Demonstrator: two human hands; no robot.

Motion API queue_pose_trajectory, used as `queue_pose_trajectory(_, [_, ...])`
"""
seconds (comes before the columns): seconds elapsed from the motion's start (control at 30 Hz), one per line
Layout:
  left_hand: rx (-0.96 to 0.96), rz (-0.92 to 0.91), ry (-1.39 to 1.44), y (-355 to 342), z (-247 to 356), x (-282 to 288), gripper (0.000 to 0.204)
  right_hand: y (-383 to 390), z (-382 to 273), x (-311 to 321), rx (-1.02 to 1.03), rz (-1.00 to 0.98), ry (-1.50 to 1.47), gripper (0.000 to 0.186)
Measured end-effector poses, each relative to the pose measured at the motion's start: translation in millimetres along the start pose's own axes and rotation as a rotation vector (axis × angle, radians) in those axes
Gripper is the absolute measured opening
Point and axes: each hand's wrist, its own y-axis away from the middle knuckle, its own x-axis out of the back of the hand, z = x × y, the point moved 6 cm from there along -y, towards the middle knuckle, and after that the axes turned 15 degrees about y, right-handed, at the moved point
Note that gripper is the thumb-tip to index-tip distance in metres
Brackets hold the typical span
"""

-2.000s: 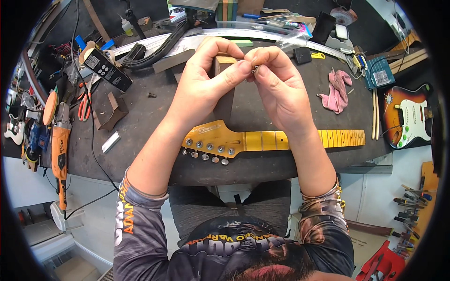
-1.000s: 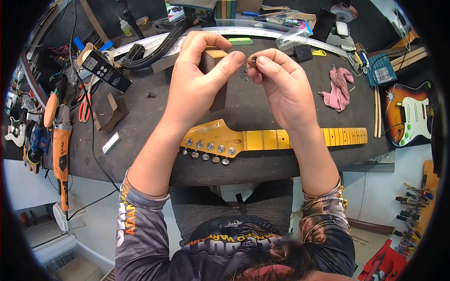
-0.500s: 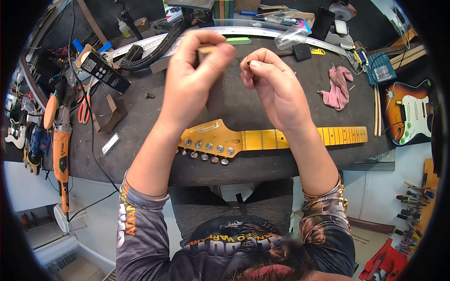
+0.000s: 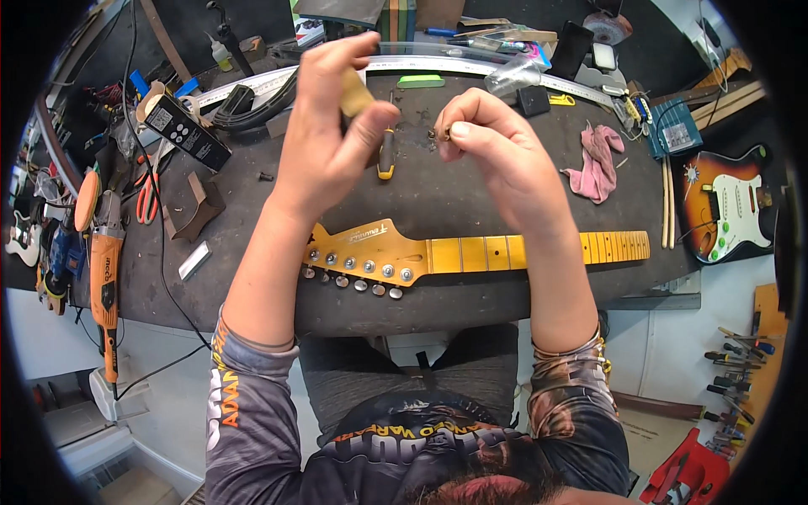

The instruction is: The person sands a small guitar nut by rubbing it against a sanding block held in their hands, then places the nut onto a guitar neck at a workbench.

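Note:
Above the dark workbench, my left hand [image 4: 324, 139] curls its fingers round a flat tan piece [image 4: 357, 94], its kind unclear. My right hand [image 4: 501, 151], just to its right, pinches a small brownish metal piece [image 4: 447, 133] between thumb and forefinger; most of it is covered. Below both hands lies a yellow guitar neck [image 4: 469, 255], headstock to the left, with several metal tuners [image 4: 370, 268] fitted. My right forearm crosses over part of its fretboard. Between the hands, a yellow-and-black screwdriver [image 4: 386, 156] rests on the bench near small dark bits.
A black box [image 4: 187, 135], orange-handled pliers [image 4: 147, 198] and an orange power tool [image 4: 106, 282] are at the left. A long ruler [image 4: 421, 61] spans the back. To the right lie a pink cloth [image 4: 594, 164] and a sunburst guitar body [image 4: 728, 202].
My left hand has shifted left and up with the tan piece, uncovering the screwdriver. My right hand keeps its pinch nearly in place. The whole view has shifted slightly.

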Motion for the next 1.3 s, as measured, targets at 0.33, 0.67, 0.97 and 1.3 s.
queue_pose_trajectory(0.33, [0.498, 0.411, 0.505, 9.6, -55.9, 17.8, 0.067, 22.6, 43.1, 25.4, -0.258, -0.204, 1.286, 0.014])
queue_pose_trajectory(0.67, [0.623, 0.621, 0.953, 11.9, -66.0, 29.5, 0.073, -26.7, 49.3, 53.2, -0.258, -0.081, 1.402, 0.02])
queue_pose_trajectory(0.97, [0.62, 0.599, 1.01, 11.8, -64.8, 33.3, 0.073, -56.2, 65.9, 24.2, -0.051, -0.285, 1.363, 0.02])
queue_pose_trajectory(1.3, [0.649, 0.613, 0.955, 14.1, -69.4, 31.0, 0.073, -54.2, 73.3, 23.7, 0.045, -0.263, 1.495, 0.017])
